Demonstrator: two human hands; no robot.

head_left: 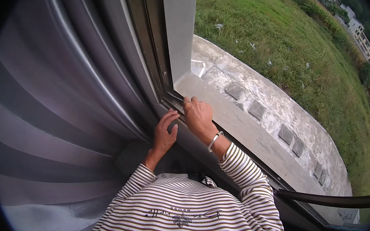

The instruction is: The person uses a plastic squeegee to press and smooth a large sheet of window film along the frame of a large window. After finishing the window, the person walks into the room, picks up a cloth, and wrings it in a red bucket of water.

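Observation:
I lean over an open window's dark lower frame track (175, 103). My right hand (198, 117), with a silver bangle on the wrist, rests on the track at its left corner, fingers curled down onto the rail. My left hand (164, 133) is just below and left of it, fingers spread against the inner edge of the frame. Neither hand holds a loose object. Both arms wear striped sleeves.
A grey pleated curtain (61, 103) fills the left side. Outside are a grey window jamb (177, 30), a concrete sill (246, 130), a concrete ledge with square blocks (283, 111), grass (290, 41) far below and a building (362, 37). A dark bar (332, 200) crosses at lower right.

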